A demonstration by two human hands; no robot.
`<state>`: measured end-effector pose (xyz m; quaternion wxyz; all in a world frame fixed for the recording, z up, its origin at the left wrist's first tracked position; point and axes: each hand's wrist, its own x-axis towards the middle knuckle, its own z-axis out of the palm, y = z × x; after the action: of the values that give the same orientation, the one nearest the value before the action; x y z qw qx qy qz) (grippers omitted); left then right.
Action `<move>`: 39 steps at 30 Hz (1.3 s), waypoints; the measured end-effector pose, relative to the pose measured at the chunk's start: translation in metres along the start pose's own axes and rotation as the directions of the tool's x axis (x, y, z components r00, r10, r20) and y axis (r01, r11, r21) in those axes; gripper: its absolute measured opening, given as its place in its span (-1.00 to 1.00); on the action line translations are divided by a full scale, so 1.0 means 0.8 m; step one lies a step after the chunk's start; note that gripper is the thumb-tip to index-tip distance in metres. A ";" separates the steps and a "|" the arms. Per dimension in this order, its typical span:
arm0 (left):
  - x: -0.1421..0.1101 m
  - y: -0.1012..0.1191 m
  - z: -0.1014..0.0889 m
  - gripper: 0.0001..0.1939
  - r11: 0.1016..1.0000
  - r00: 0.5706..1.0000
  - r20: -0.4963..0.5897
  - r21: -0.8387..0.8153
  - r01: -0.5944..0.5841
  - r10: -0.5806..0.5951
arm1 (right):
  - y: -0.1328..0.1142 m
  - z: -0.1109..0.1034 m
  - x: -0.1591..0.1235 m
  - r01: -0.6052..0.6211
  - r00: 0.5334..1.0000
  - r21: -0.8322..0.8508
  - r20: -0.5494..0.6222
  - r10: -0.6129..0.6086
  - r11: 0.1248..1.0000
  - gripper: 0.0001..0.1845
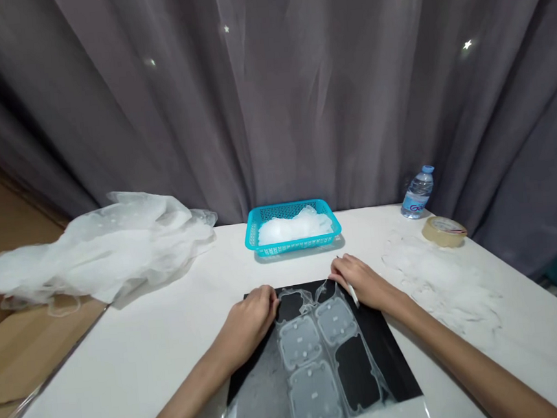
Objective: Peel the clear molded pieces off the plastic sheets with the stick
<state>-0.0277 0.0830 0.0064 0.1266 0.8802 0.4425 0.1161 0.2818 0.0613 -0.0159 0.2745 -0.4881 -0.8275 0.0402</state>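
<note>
A black mat lies on the white table in front of me, with a clear plastic film sheet of rounded rectangular cut-outs on it. My left hand rests on the mat's far left corner, fingers curled and pressing down on the film's edge. My right hand is at the far right of the film, closed around a thin white pen-like tool, its fingertips pinching the film's lifted top strip.
A turquoise basket of white film scraps stands behind the mat. A heap of white plastic sheeting lies at the left. At the right are scattered clear scraps, a tape roll and a water bottle. Grey curtains hang behind.
</note>
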 end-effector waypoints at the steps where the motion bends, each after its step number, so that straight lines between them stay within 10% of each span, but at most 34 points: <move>1: 0.001 -0.001 0.001 -0.78 0.999 1.000 -0.020 0.033 0.014 -0.014 | 0.002 0.003 0.005 -0.005 1.000 -0.003 -0.003 0.005 1.000 -0.79; 11: 0.033 -0.018 -0.001 -0.83 0.964 0.980 -0.171 0.224 0.143 -0.106 | -0.011 -0.013 -0.014 -0.105 0.991 0.157 -0.061 0.116 0.982 -0.78; 16: 0.025 0.041 -0.003 -0.74 0.977 0.984 -0.180 0.205 0.050 -0.012 | -0.036 -0.044 -0.045 -0.162 0.986 0.326 0.009 0.168 0.932 -0.68; 22: -0.020 0.113 0.051 -0.39 0.976 0.968 -0.119 0.038 -0.216 0.219 | -0.044 -0.061 -0.054 -0.295 0.954 0.601 0.224 0.197 0.743 -0.81; 27: -0.026 0.094 0.075 -0.10 0.970 0.969 -0.062 0.029 -0.240 0.241 | -0.044 -0.061 -0.053 -0.396 0.918 0.657 0.308 0.251 0.641 -0.88; 39: -0.015 0.050 0.035 0.19 0.924 0.913 0.169 0.026 -0.382 0.372 | -0.041 -0.057 -0.058 -0.362 0.924 0.699 0.355 0.139 0.617 -0.90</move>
<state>0.0039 0.0467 -0.0079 0.1111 0.9587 0.2561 0.0539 0.2958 -0.0033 0.0145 0.3297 -0.4314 -0.6871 0.4828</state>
